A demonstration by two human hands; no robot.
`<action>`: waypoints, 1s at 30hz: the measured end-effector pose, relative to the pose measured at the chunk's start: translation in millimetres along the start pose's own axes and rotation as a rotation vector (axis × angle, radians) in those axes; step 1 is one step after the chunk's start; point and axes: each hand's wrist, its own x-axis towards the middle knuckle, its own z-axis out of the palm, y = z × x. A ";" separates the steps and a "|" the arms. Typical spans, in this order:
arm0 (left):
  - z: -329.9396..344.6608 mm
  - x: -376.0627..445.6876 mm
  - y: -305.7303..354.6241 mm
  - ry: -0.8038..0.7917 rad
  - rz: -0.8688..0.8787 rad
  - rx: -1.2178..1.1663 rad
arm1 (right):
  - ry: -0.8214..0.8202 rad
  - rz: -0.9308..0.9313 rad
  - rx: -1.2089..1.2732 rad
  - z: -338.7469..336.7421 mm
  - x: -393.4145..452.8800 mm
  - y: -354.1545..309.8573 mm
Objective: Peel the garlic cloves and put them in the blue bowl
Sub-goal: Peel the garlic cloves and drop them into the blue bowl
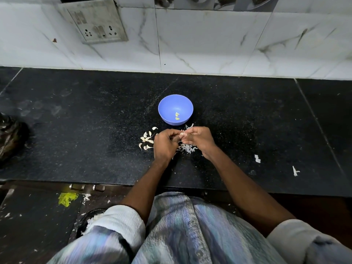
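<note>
Leftmost on the black speckled stone counter (76, 130) sits a dark crumpled plastic bag (11, 138), half out of frame and well apart from the work. Next, a loose pile of unpeeled whitish garlic cloves (146, 139) lies just beside the left hand (164, 144), prob. kept there so the next one is a short reach.

Both hands meet over the counter, just in front of the small round blue plastic bowl (187, 103). Left hand's grip is curled, fingertips pinching one end of a small pale garlic clove (182, 133); right hand (200, 139) has thumb and forefinger pinched on the other end. Judging by that, the skin is being picked off w/ the clove held up between the hands so scraps drop clear. Its long axis seems to run roughly left-right, hand to hand; which end is the tip I can't tell, too small.

Two peeled yellowish cloves (177, 116) lie in the bowl's bottom, so the task looks early on. White papery skin scraps (187, 147) are heaped under the right hand, w/ stray bits (257, 158) further right.
</note>
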 end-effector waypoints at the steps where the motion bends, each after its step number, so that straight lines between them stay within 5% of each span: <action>1: -0.9 -0.8 1.0 0.019 0.006 0.014 | -0.002 0.013 0.018 1.0 -0.1 -0.1; 15: -0.2 -5.4 0.1 0.074 -0.147 -0.274 | 0.019 0.004 0.048 9.0 -3.3 -5.6; 27: -3.7 -10.5 5.7 0.038 -0.001 0.193 | 0.131 0.009 -0.059 11.1 -1.8 -2.1; 30: -4.5 -8.8 3.9 0.079 0.010 0.155 | 0.094 0.000 -0.035 11.1 -2.6 -1.0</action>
